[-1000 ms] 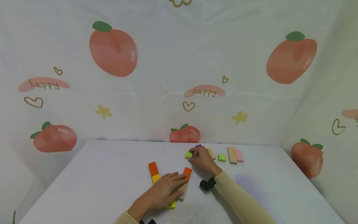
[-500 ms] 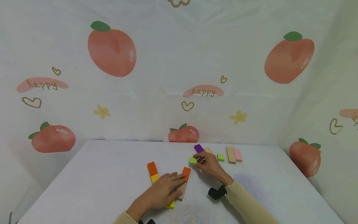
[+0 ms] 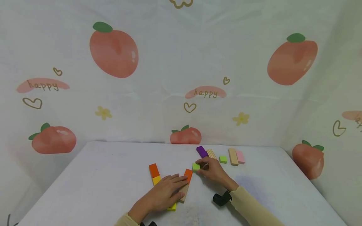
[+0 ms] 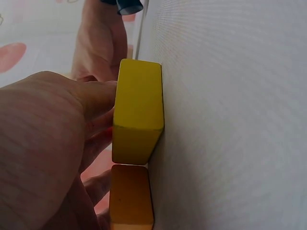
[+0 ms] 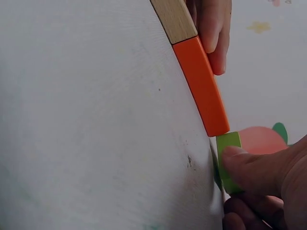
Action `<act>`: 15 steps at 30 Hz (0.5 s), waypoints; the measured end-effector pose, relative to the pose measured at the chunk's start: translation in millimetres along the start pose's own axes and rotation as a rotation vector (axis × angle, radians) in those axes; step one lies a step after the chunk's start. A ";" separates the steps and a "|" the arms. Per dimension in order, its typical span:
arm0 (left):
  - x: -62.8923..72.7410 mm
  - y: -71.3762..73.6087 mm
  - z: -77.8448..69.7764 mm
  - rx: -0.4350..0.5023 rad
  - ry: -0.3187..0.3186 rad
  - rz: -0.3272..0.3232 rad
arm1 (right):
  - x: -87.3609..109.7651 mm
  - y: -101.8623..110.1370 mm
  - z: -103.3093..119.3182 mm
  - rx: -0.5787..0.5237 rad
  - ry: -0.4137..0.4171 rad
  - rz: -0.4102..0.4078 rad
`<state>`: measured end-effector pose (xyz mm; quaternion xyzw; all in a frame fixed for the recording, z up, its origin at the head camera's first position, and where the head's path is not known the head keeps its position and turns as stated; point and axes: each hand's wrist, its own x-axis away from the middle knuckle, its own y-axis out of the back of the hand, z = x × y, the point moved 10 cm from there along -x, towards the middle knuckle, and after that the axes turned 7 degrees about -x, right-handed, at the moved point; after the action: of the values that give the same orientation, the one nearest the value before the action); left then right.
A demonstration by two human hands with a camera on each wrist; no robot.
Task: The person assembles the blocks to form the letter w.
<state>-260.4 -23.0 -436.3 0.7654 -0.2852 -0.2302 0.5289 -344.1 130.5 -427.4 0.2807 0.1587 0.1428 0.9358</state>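
Observation:
Thumb and fingers of my right hand [image 3: 213,171] pinch a small light-green block [image 3: 195,167]. In the right wrist view the green block [image 5: 229,163] sits right at the end of an orange block [image 5: 201,86], which continues a plain wooden block [image 5: 175,19]. My left hand [image 3: 164,193] lies across the blocks with fingers extended, fingertips at the orange block [image 3: 188,174]. On its other side, a red-orange block [image 3: 154,170] and a yellow block [image 3: 156,180] form a slanted row, partly hidden by the hand. Another yellow block [image 4: 139,96] shows near the left thumb, close to an orange block [image 4: 130,196].
Toward the back right lie a purple block [image 3: 202,152], ridged wooden pieces [image 3: 211,154], another green block [image 3: 223,159], a plain wooden block [image 3: 233,156] and a pink block [image 3: 240,157]. A printed curtain [image 3: 152,78] hangs behind the white table [image 3: 113,175].
My right hand has brought the green block nearer, to the far end of the orange block, uncovering the purple block. The left hand has stayed in place.

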 end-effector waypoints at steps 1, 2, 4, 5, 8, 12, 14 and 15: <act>0.0 0.1 -0.2 0.000 -0.001 -0.001 | 0.2 -0.4 0.0 0.004 0.001 0.002; 0.0 0.2 -0.3 -0.001 -0.002 -0.002 | 0.4 -0.7 -0.2 0.009 0.000 0.003; -0.2 0.1 -0.3 -0.001 -0.001 -0.001 | 0.8 -1.2 -0.9 0.024 -0.005 0.003; -0.5 -0.4 0.2 0.000 0.002 0.002 | 1.0 -1.5 -1.1 0.029 -0.006 0.004; -0.9 -1.3 1.4 0.003 0.010 0.009 | 1.7 -2.1 -2.2 0.036 -0.016 0.009; -0.9 -2.0 1.5 -0.003 0.012 0.010 | 2.2 -1.8 -2.5 0.023 -0.013 0.009; -0.7 -2.1 1.3 -0.003 0.012 0.011 | 2.3 -1.6 -2.5 0.014 -0.006 0.008; -0.7 -2.1 1.1 -0.003 0.012 0.011 | 2.3 -1.4 -2.4 0.011 -0.003 0.007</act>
<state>-261.3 -22.7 -438.6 0.7643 -0.2858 -0.2234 0.5331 -342.6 131.3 -430.6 0.2863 0.1573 0.1448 0.9340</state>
